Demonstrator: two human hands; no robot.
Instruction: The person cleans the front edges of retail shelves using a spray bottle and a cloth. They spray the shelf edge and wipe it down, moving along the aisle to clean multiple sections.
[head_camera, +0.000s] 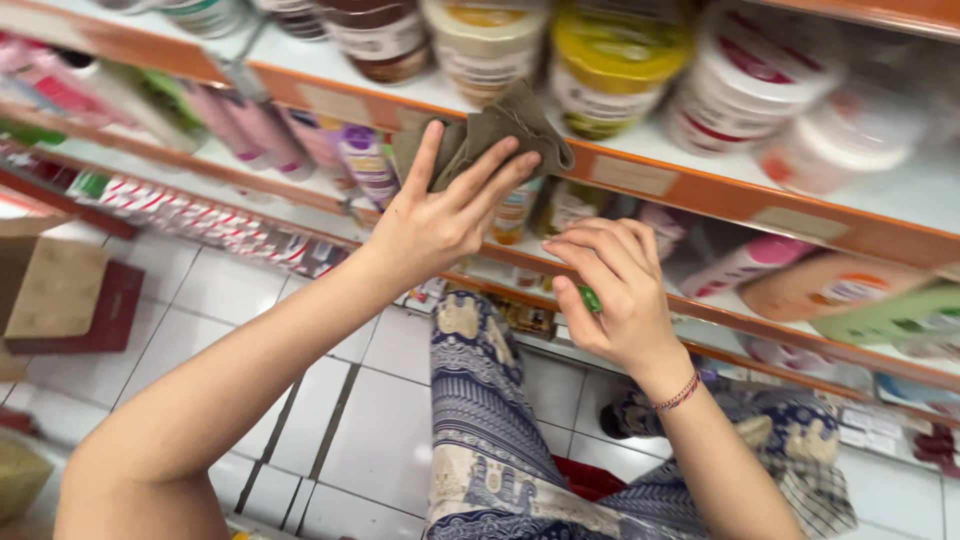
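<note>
My left hand (440, 215) presses an olive-brown cloth (500, 130) against the orange front edge of a shop shelf (690, 185), fingers spread over the cloth. My right hand (615, 290) is curled just below that shelf, fingers closed around a small green thing (590, 298) that is mostly hidden. A thin red bracelet sits on my right wrist. Jars and tubs (610, 65) stand on the shelf right above the cloth.
Lower shelves hold tubes, bottles and boxes (365, 160). A white tiled floor (200, 320) lies below, with a cardboard box (55, 290) at the left. My patterned blue trousers (480, 420) fill the lower middle.
</note>
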